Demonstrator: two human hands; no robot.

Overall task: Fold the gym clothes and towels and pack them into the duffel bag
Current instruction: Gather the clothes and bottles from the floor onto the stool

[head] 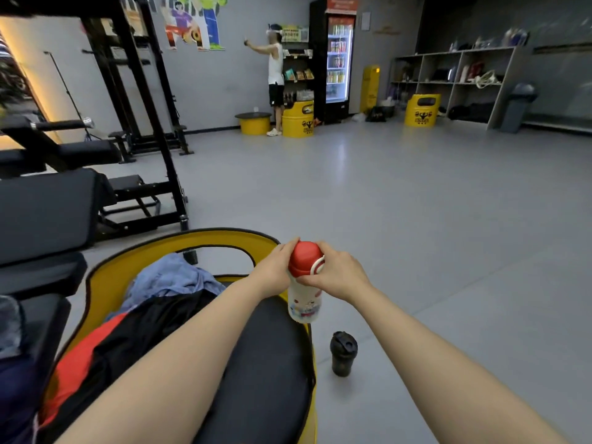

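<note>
A white water bottle (302,304) with a red cap and cartoon print stands upright at the right edge of a yellow barrel seat (102,277). My left hand (277,267) grips the bottle near its neck. My right hand (336,274) holds the red cap from the right side. On the seat's black cushion lie a crumpled blue towel (173,278) and a black-and-red garment (105,350). No duffel bag is in view.
A black shaker cup (343,353) stands on the grey floor right of the seat. Black weight benches and a rack (137,123) fill the left side. Far back are a person (276,75), yellow barrels (298,118), a drinks fridge and shelves.
</note>
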